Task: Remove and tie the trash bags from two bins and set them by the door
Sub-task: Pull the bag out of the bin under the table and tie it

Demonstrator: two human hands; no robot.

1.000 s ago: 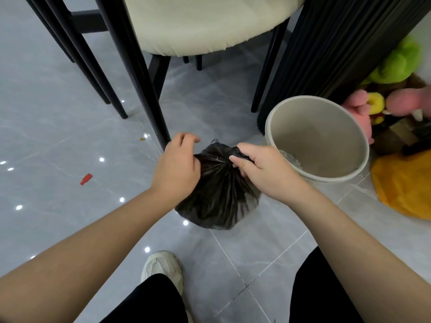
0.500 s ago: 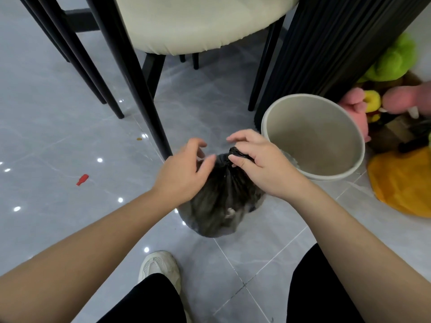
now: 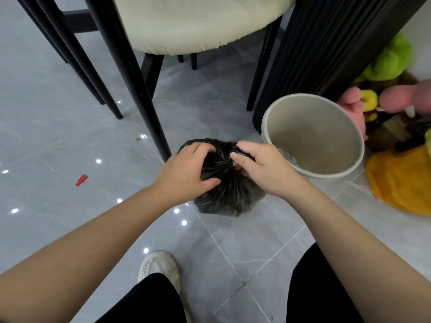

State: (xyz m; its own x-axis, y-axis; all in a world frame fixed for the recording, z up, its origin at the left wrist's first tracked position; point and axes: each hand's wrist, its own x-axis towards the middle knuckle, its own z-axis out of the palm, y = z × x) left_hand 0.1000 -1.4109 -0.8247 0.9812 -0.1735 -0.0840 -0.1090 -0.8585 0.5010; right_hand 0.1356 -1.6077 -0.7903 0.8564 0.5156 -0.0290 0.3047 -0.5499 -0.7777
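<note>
Two hands were on the black thin-plastic trash bag (image 3: pixel 231 197), which sat on the grey tiled floor (image 3: pixel 70 127) just beside the beige round plastic bin (image 3: pixel 326 176). The left hand (image 3: pixel 186 169) curled over the gathered top, gripping it. The right hand (image 3: pixel 263 166) pinched the twisted neck. The bag looked soft, slippery and probably light. Best hold: the bunched neck, since the thin sides could tear. Fingers hid the knot, so possibly untied. Contents, second bin and door weren't visible.

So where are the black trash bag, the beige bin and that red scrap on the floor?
black trash bag (image 3: pixel 233 197): head view, bulging lower side.
beige bin (image 3: pixel 314 136): head view, inner wall.
red scrap (image 3: pixel 81 180): head view, its middle.
</note>
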